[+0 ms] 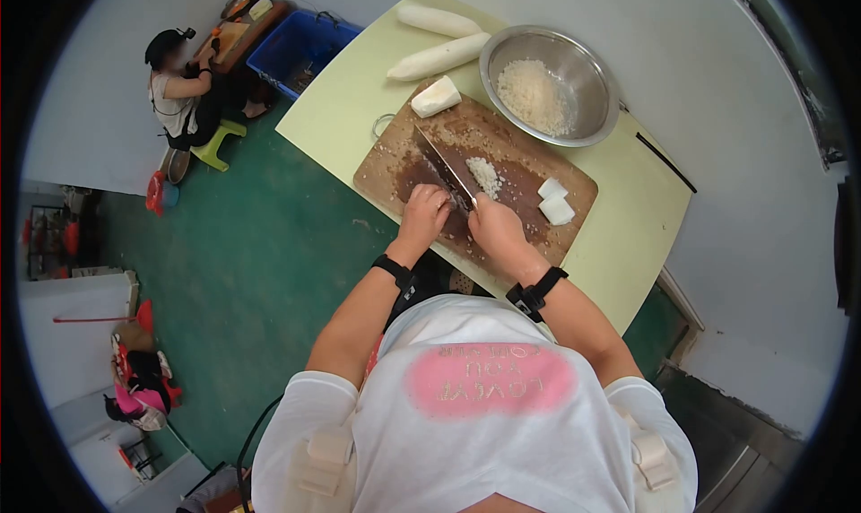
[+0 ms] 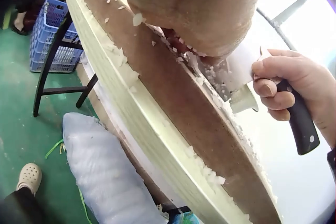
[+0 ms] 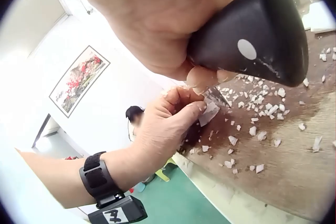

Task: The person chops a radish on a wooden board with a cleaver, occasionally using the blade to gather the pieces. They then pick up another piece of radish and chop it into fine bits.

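My right hand [image 1: 496, 232] grips the black handle [image 2: 302, 124] of a kitchen knife, whose blade [image 1: 441, 165] slants over the wooden cutting board [image 1: 381, 174]. Beside the blade, my left hand [image 1: 424, 215] pinches a small white radish piece [image 3: 209, 112] between thumb and fingers at the board's near edge. Chopped radish [image 1: 485, 177] lies in a small heap right of the blade, and crumbs are scattered around it. Two white radish chunks [image 1: 557, 210] sit at the board's right, while a larger cut radish [image 1: 436, 97] rests at its far left corner.
A steel bowl [image 1: 587, 73] with chopped radish stands behind the board. Two whole radishes [image 1: 438, 57] lie on the pale green table [image 1: 325, 123]. A blue crate [image 1: 280, 54] is beyond the table's left side, near a seated person [image 1: 179, 91]. Below the table edge sits a filled bag [image 2: 107, 171].
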Demonstrator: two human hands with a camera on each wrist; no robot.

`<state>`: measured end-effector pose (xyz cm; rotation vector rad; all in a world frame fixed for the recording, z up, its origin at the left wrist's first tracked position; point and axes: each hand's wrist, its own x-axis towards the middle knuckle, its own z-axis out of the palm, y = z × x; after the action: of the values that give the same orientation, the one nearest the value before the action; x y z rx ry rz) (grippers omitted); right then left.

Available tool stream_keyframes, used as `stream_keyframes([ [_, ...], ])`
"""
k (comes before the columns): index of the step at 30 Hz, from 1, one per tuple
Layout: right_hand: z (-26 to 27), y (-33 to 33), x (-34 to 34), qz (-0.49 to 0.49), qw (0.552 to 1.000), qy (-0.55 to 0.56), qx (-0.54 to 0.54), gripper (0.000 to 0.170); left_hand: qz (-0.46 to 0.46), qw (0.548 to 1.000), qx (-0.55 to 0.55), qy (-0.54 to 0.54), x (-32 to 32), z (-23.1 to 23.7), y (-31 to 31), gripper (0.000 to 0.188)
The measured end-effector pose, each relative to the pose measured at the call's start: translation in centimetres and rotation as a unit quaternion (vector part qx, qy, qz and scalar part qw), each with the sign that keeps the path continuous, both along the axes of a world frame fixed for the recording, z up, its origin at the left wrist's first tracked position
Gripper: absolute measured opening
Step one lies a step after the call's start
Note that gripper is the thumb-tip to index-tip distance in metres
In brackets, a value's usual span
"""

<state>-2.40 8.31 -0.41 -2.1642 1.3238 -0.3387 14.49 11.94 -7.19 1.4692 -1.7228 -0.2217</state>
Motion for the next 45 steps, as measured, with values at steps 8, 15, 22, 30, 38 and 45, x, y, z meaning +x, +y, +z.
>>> stream_keyframes([
  [8,-0.2,0.3,1.4,-0.001,0.999,0.042,0.023,0.014,-0.018,0.999,-0.006,-0.032,0.0,-0.8,0.0,0.019],
  [15,-0.1,0.0,0.6,0.013,1.000,0.008,-0.019,0.012,-0.016,1.000,-0.017,-0.013,0.3,-0.2,-0.3,0.018],
  [22,-0.3,1.1,0.6,0.004,1.000,0.017,0.004,0.012,-0.026,0.999,-0.012,-0.037,0.1,-0.4,-0.1,0.019],
  [30,-0.4,0.5,1.1,-0.013,0.999,-0.005,0.030,0.013,-0.095,0.993,0.043,-0.063,0.8,1.9,0.4,0.022],
  [38,-1.2,0.1,0.2,-0.018,0.999,-0.030,0.000,0.012,-0.037,0.994,0.042,-0.089,0.0,0.1,0.1,0.021],
  [45,1.0,0.4,-0.7,-0.018,0.999,-0.025,-0.015,0.009,-0.006,0.999,0.033,0.003,0.2,0.1,0.4,0.019],
])
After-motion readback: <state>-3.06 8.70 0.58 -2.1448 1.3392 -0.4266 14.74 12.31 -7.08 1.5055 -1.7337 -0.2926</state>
